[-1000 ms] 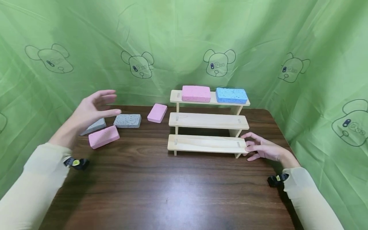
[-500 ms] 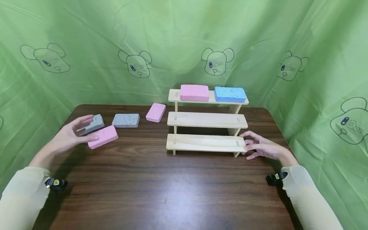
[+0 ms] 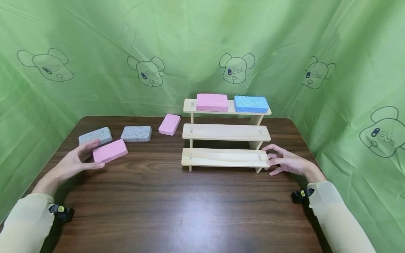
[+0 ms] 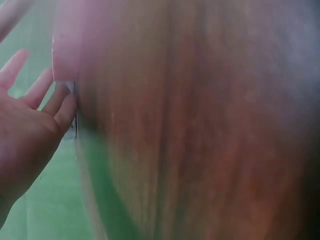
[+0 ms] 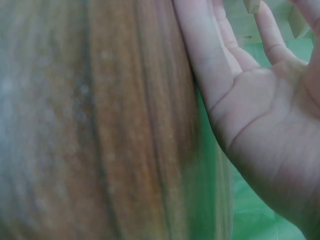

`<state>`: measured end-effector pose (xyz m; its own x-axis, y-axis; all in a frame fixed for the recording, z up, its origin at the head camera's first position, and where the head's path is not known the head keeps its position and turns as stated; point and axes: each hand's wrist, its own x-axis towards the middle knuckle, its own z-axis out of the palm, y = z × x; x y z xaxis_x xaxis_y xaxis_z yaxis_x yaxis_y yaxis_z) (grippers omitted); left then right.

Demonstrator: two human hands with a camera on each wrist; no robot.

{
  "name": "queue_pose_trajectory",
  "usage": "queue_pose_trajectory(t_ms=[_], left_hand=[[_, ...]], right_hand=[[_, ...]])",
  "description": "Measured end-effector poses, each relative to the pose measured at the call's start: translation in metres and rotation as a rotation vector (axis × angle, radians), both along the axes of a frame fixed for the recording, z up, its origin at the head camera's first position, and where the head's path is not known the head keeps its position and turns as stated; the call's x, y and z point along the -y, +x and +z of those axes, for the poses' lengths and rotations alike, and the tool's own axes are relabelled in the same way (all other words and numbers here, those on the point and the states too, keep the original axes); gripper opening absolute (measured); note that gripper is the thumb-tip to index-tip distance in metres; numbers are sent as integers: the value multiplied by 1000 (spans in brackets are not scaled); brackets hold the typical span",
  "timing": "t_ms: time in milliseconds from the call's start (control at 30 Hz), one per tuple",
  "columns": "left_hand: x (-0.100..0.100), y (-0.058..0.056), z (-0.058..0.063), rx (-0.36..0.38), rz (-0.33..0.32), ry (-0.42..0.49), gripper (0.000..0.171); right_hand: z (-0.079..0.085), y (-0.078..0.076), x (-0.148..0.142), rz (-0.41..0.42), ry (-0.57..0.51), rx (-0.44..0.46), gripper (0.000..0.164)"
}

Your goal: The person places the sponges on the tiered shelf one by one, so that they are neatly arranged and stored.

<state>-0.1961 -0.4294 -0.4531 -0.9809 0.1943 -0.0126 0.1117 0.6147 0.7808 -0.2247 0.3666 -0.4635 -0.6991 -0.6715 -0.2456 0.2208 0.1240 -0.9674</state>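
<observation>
My left hand [image 3: 71, 161] reaches around a pink sponge [image 3: 110, 151] at the table's left, thumb along its near side and fingers over toward its far side. In the left wrist view those fingers are spread, close by the pink sponge [image 4: 67, 45]. A grey-blue sponge [image 3: 98, 135] lies just behind it. My right hand [image 3: 288, 162] touches the right end of the bottom step of a three-step wooden rack [image 3: 226, 157] with loosely extended fingers. In the right wrist view, one fingertip of this hand [image 5: 265, 115] meets a pale wooden part [image 5: 252, 6].
Another grey-blue sponge [image 3: 136, 134] and a pink sponge [image 3: 169, 124] lie left of the rack. On its top step sit a pink sponge [image 3: 212, 102] and a blue sponge [image 3: 251, 104]. A green curtain [image 3: 190, 42] closes off the back and sides of the dark wooden table [image 3: 152, 203].
My left hand has come down and toward me from above the sponges to around the near pink sponge. The right hand has stayed at the rack's end. The view has shifted slightly.
</observation>
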Motion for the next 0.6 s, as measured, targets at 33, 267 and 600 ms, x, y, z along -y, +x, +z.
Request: queue_pose_trajectory(t_ms=[33, 267, 600], left_hand=[[1, 0, -1, 1, -1, -2, 96], [1, -1, -2, 23, -2, -6, 99], [-4, -4, -5, -21, 2, -83, 98]], right_hand=[[0, 0, 1, -1, 1, -1, 46], [2, 0, 1, -9, 6, 7, 46], [0, 0, 0, -9, 5, 8, 47]])
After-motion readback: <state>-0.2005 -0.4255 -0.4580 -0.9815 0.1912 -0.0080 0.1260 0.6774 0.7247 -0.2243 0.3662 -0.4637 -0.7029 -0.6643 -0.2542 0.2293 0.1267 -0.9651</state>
